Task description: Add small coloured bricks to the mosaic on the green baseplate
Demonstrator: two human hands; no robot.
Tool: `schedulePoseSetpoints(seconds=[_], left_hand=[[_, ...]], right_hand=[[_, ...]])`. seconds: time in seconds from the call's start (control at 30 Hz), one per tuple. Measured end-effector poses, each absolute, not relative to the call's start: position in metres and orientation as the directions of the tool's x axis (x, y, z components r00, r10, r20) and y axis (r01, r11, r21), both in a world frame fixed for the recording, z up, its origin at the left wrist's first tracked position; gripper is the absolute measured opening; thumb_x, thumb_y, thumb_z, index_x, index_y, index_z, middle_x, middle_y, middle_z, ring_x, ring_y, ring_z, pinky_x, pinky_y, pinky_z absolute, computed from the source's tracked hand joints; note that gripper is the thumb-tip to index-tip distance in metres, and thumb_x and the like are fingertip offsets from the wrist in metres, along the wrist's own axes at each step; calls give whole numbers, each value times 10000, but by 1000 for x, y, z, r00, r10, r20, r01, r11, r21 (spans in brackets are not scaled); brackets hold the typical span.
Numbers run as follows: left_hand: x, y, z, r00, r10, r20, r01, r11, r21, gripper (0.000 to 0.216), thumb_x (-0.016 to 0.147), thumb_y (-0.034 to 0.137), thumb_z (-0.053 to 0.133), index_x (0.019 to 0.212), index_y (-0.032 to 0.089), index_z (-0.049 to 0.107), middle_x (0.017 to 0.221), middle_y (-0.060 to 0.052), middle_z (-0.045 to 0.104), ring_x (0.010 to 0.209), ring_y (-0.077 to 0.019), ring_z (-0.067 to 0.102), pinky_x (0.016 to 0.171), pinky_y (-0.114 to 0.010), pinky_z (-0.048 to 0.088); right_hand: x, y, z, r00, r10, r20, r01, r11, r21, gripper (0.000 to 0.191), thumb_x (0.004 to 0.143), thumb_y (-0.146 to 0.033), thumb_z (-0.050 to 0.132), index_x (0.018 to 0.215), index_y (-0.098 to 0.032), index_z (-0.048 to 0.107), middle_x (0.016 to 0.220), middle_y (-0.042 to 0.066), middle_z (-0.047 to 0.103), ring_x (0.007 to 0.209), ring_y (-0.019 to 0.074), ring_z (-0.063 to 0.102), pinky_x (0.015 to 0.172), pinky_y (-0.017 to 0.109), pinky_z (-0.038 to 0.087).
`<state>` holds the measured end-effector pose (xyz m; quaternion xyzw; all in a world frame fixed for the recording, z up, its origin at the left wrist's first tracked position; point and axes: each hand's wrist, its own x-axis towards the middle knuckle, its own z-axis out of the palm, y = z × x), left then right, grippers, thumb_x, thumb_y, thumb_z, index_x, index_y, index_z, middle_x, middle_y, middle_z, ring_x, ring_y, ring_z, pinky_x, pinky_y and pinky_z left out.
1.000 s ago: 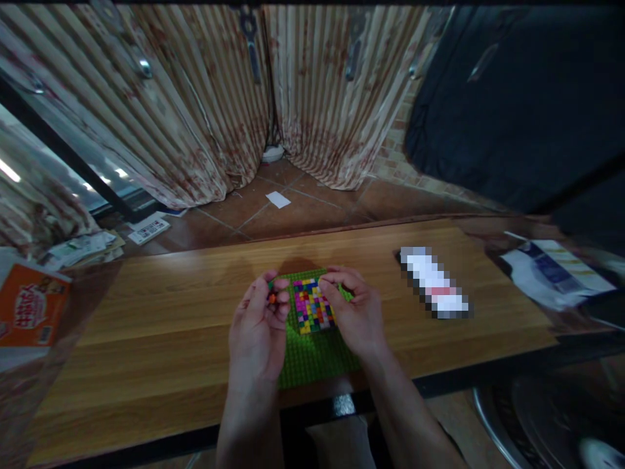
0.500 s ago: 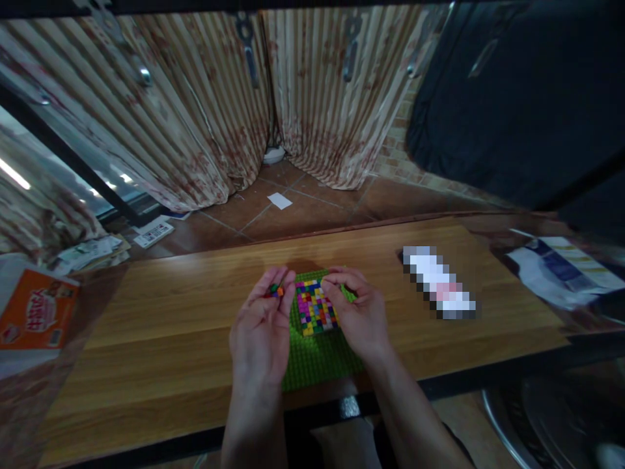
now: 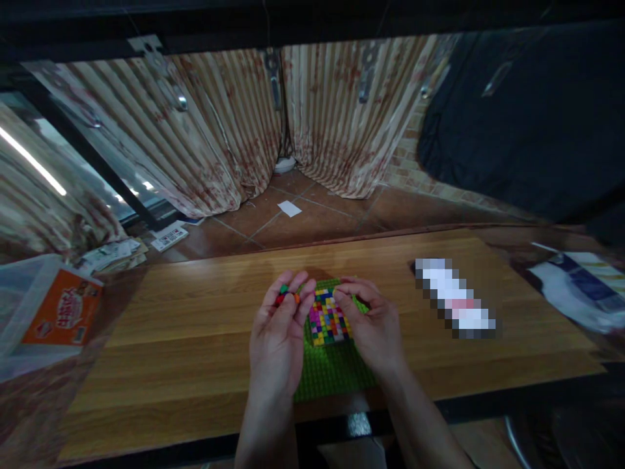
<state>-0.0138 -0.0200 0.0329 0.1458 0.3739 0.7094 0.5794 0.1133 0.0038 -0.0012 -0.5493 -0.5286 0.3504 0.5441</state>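
Cupping small bricks (image 3: pixel 287 297) palm-up, the left hand (image 3: pixel 278 339) faces the right hand (image 3: pixel 374 322) pinching the brick mosaic (image 3: pixel 328 318)

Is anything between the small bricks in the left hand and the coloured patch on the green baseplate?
Nothing visible: the left hand holds small bricks beside the coloured patch; the right hand touches its right edge.

A green baseplate (image 3: pixel 328 374) lies flat on the counter (image 3: pixel 185 339) at its near edge. A patch of small bricks (image 3: pixel 328 317) in many colours covers its far part. A few loose pieces (image 3: pixel 286 296), red, green and orange, sit in the left hand's (image 3: pixel 278 342) fingers (image 3: pixel 306 301).
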Motion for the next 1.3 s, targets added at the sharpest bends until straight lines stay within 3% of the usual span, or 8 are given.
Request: schedulePoseSetpoints(seconds=[0.3, 0.57, 0.67, 0.77, 0.87, 0.97, 1.1, 1.3], left_hand=[[-16, -19, 35, -296, 906, -304, -710, 4, 704, 168, 829, 247, 683, 917, 107, 710, 855, -103, 738, 714, -124, 695, 650, -191, 538], [-28, -20, 43, -271, 862, -428, -802, 44, 596, 206, 833, 221, 544, 667, 121, 614, 568, -11, 542, 408, -49, 422, 350, -143, 286], [-28, -20, 45, -259, 856, -448, -807, 64, 588, 237, 838, 214, 487, 648, 127, 599, 549, -13, 521, 390, -55, 393, 333, -150, 254], [-26, -18, 45, -318, 832, -455, -775, 49, 631, 236, 836, 193, 481, 669, 108, 624, 597, -53, 598, 400, -56, 416, 330, -147, 247], [-23, -17, 43, -358, 804, -475, -755, 50, 654, 181, 829, 166, 527, 772, 75, 672, 749, -112, 695, 470, -55, 494, 354, -132, 281], [-20, -15, 41, -352, 808, -473, -752, 57, 657, 145, 817, 149, 594, 887, 67, 692, 819, -103, 714, 513, -48, 520, 378, -119, 306], [-17, -15, 40, -397, 815, -423, -709, 20, 704, 117, 818, 133, 624, 901, 82, 688, 703, -35, 673, 431, -25, 418, 356, -127, 268], [-17, -15, 36, -416, 825, -382, -686, -9, 727, 115, 848, 141, 612, 739, 105, 614, 626, 4, 590, 410, -26, 376, 356, -145, 250]], right_hand=[[115, 4, -6, 174, 971, 163, 186, 130, -974, 127, 813, -341, 675, 828, -250, 761, 1084, 66, 698, 1081, 260, 621, 1010, 472, 411], [114, 4, -6, 183, 969, 167, 189, 132, -973, 130, 812, -347, 675, 829, -249, 760, 1078, 65, 697, 1078, 264, 622, 1012, 482, 408], [114, 4, -5, 188, 967, 171, 196, 133, -971, 130, 816, -339, 668, 821, -245, 758, 1075, 66, 698, 1077, 260, 624, 1011, 470, 413], [114, 4, -4, 189, 967, 170, 202, 131, -971, 132, 818, -331, 663, 822, -239, 757, 1075, 68, 700, 1083, 258, 622, 1010, 461, 413], [115, 4, -4, 182, 968, 174, 204, 136, -969, 134, 820, -329, 659, 825, -239, 757, 1068, 65, 702, 1083, 256, 623, 1006, 451, 416], [115, 4, -3, 172, 969, 176, 206, 139, -969, 133, 822, -329, 654, 814, -241, 754, 1062, 61, 703, 1085, 255, 622, 1003, 443, 418], [115, 4, -3, 182, 968, 171, 204, 133, -970, 137, 821, -338, 657, 816, -242, 755, 1065, 65, 703, 1072, 255, 627, 999, 444, 421], [116, 4, -3, 190, 968, 162, 187, 127, -974, 132, 817, -337, 664, 821, -238, 751, 1048, 65, 704, 1077, 252, 626, 1006, 441, 417]])
